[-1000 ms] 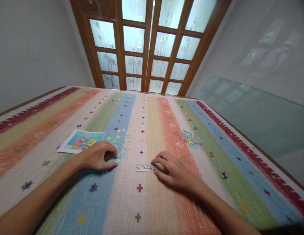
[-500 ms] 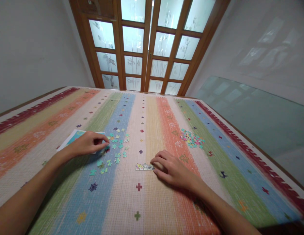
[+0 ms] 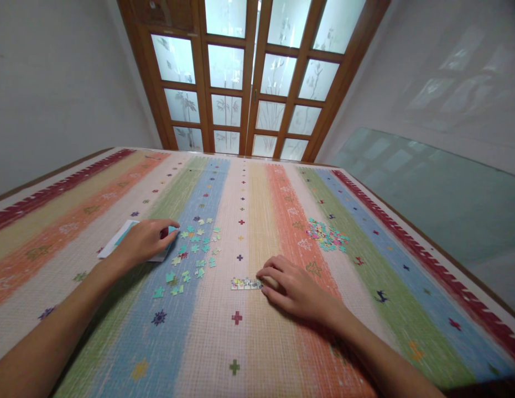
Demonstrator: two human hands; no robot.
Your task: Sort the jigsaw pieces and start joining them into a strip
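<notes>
My left hand (image 3: pixel 151 240) hovers over a white-edged card with a blue picture (image 3: pixel 126 235), covering much of it. Its thumb and index finger are apart, with nothing visible between them. Just right of those fingertips lie loose jigsaw pieces (image 3: pixel 194 249), mostly turquoise and pale green, scattered on the blue stripe. My right hand (image 3: pixel 288 284) rests on the cloth with curled fingers, pinching the right end of a short strip of joined jigsaw pieces (image 3: pixel 244 283). The strip lies flat, and its right end is partly hidden by the fingers.
A dense pile of colourful jigsaw pieces (image 3: pixel 327 236) lies beyond my right hand. A striped, patterned tablecloth (image 3: pixel 211 354) covers the table. Beyond its far edge are wood-framed glass doors (image 3: pixel 244 83). A frosted glass panel (image 3: pixel 440 177) stands along the right side.
My left hand has drawn back slightly left and up from the loose pieces, its thumb and index finger parting. A dark red piece shows where those fingers were. My right hand stays at the strip.
</notes>
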